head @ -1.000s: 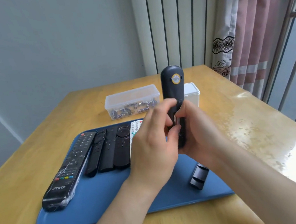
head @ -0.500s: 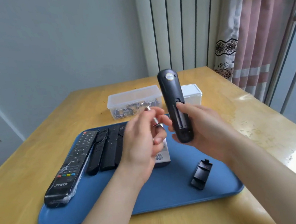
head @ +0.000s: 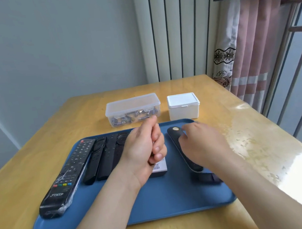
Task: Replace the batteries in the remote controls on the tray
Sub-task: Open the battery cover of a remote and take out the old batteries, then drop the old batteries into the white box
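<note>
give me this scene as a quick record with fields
left hand: curled round a battery, above tray
right hand: grips black remote lying on tray
cover: off, on tray by black remote's near end
other remotes: in a row, tray's left
clear box: loose batteries inside, behind tray
white box: lid shut

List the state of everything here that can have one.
clear box, lid on, batteries inside.
white box, lid shut.
black remote, lying on the tray, held by the right hand.
battery cover, off, lying on the tray.
left hand, curled round a battery, mostly hidden.
wrapped remote, face up, plastic wrap on.
</note>
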A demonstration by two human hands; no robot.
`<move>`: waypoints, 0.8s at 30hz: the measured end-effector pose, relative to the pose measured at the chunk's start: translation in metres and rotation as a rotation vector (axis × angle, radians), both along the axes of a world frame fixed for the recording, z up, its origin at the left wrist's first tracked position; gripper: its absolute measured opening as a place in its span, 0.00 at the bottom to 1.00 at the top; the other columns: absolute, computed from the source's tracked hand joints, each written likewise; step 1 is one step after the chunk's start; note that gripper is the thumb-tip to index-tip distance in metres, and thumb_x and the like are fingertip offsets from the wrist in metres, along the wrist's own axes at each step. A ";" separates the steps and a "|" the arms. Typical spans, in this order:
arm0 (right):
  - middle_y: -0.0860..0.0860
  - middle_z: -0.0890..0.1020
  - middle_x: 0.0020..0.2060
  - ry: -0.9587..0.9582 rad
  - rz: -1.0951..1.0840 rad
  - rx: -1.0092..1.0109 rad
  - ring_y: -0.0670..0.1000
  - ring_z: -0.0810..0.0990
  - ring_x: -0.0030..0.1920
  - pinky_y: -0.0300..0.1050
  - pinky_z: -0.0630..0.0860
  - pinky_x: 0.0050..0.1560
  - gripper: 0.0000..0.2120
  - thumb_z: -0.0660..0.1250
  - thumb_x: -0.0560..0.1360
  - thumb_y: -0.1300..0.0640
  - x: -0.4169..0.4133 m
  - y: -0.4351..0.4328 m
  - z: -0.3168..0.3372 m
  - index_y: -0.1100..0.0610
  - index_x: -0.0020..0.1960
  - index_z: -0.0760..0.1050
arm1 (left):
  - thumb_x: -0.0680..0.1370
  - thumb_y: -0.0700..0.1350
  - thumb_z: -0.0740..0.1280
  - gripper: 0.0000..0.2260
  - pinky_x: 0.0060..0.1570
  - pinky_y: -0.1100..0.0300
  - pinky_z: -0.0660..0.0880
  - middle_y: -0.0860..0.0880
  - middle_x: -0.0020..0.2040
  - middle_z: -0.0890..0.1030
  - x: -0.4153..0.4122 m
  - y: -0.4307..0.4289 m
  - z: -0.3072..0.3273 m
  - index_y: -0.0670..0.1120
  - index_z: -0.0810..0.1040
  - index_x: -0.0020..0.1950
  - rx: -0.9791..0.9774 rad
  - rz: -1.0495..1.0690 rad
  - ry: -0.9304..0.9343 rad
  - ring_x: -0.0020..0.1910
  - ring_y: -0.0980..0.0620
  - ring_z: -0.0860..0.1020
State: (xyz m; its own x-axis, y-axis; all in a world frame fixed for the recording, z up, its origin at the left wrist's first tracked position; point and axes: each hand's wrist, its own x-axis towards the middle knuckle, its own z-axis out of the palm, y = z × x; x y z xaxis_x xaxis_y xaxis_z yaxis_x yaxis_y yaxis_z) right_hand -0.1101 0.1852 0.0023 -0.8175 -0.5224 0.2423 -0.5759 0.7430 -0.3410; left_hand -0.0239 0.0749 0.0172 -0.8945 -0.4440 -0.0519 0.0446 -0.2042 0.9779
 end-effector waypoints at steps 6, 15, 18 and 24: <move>0.54 0.81 0.37 -1.261 0.341 -1.049 0.54 0.83 0.41 0.52 0.81 0.51 0.16 0.60 0.81 0.51 0.008 -0.003 0.022 0.55 0.40 0.81 | 0.82 0.51 0.57 0.24 0.26 0.62 0.65 0.52 0.20 0.64 -0.049 0.011 0.026 0.47 0.62 0.25 -0.404 0.133 0.120 0.21 0.51 0.67; 0.51 0.80 0.32 -1.440 0.117 -1.685 0.48 0.82 0.33 0.41 0.78 0.34 0.19 0.55 0.82 0.52 -0.060 -0.013 0.022 0.56 0.36 0.73 | 0.81 0.50 0.59 0.15 0.41 0.57 0.74 0.51 0.34 0.80 -0.121 0.020 0.024 0.45 0.76 0.38 -0.967 -0.032 0.178 0.38 0.50 0.78; 0.54 0.78 0.34 -1.357 -0.012 -1.678 0.49 0.76 0.30 0.39 0.74 0.31 0.13 0.56 0.80 0.60 -0.085 -0.012 0.026 0.60 0.41 0.75 | 0.75 0.47 0.63 0.07 0.50 0.54 0.78 0.54 0.40 0.83 -0.134 0.006 0.022 0.52 0.79 0.40 -0.819 -0.041 0.250 0.45 0.52 0.82; 0.52 0.70 0.32 -0.867 -0.186 -1.123 0.46 0.64 0.24 0.36 0.57 0.19 0.11 0.63 0.77 0.65 -0.144 0.005 0.008 0.62 0.59 0.76 | 0.78 0.49 0.65 0.15 0.61 0.53 0.71 0.52 0.64 0.77 -0.164 -0.039 0.002 0.51 0.75 0.65 -1.497 -0.029 -0.124 0.64 0.50 0.72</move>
State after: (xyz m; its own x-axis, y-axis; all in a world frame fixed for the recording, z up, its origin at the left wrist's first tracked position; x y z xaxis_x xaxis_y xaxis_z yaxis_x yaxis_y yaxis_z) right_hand -0.2543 0.1899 0.0103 -0.9525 -0.2624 -0.1546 0.1889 -0.1112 -0.9757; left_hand -0.1882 0.0357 0.0188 -0.9279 -0.1360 0.3471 -0.0382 0.9609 0.2744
